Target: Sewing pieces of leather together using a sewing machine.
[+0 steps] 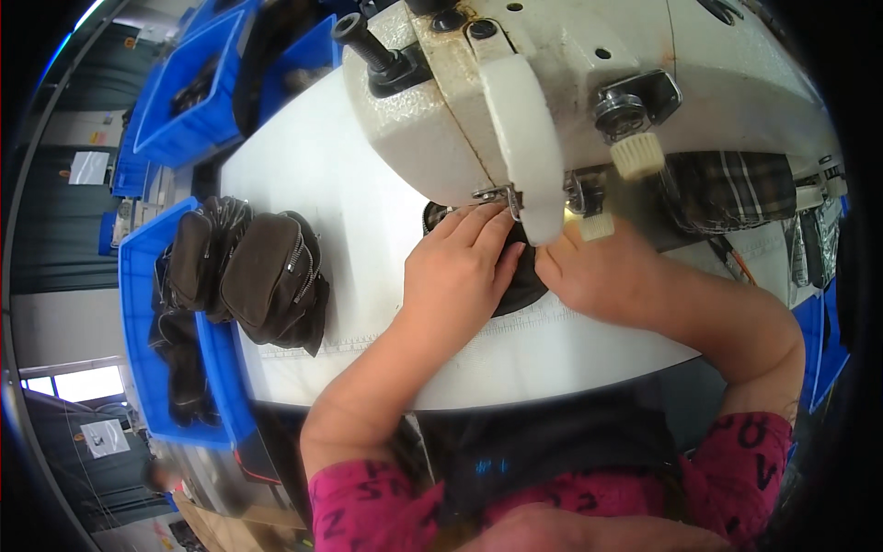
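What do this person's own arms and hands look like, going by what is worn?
The left hand and right hand are bare and ungloved. The forearms are uncovered too, and the short sleeves are bright pink with dark lettering.

From my remote seat I count one left hand (464, 262) and one right hand (598, 276), with one dark piece (526, 290) beneath the pair. I make it one sewing machine (589, 92) on one counter (317, 147), and on that machine I spot two cream knobs (636, 156). To its right I get one plaid piece (731, 190). Over on the left I tally at least two dark zipped pouches (262, 267) (they overlap, so I can't fix the total). I see at least four blue tubs (184, 138), some partly hidden. I also count two pink sleeves (372, 497), two white sheets (89, 168) and one bright window (87, 384).
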`<state>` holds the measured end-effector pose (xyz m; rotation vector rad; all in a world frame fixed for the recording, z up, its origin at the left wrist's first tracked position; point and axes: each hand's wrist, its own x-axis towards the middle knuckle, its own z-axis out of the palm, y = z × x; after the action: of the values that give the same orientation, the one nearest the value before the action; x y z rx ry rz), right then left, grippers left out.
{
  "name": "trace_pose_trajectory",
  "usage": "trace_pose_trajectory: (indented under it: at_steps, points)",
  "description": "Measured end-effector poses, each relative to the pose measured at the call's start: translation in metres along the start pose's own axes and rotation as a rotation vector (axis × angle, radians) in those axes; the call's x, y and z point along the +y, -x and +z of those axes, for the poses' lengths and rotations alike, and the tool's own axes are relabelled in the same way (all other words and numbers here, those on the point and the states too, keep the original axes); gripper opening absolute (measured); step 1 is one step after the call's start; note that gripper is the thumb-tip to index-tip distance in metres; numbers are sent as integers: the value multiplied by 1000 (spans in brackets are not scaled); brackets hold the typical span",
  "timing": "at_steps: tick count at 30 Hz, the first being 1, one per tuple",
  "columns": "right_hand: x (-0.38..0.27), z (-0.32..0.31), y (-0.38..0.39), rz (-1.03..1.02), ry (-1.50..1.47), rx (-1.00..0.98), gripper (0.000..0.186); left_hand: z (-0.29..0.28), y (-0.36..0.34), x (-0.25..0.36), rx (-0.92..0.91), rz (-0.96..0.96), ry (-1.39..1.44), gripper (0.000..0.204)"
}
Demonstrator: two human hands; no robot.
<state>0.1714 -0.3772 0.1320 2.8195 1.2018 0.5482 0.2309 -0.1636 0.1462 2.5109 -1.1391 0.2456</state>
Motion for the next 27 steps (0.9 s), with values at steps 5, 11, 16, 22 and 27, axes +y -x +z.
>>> trace_pose_trajectory:
  at_steps: [5, 11, 16, 22, 27]
  points:
    - [1, -1, -2, -9, 7, 9, 11, 1, -1, 2, 1, 24, -43, 31]
    - [0, 0, 0, 30, 14, -44, 23, 5, -4, -4, 10, 17, -47, 30]
    - [2, 8, 0, 71, 86, 16, 42, 7, -10, -13, 10, -10, -57, 25]
    - [3, 7, 0, 126, 68, -92, 47, 10, -13, -22, -19, -71, -60, 24]
    - [5, 10, 2, 161, 17, -62, 44, 13, -15, -21, 85, -73, 52, 22]
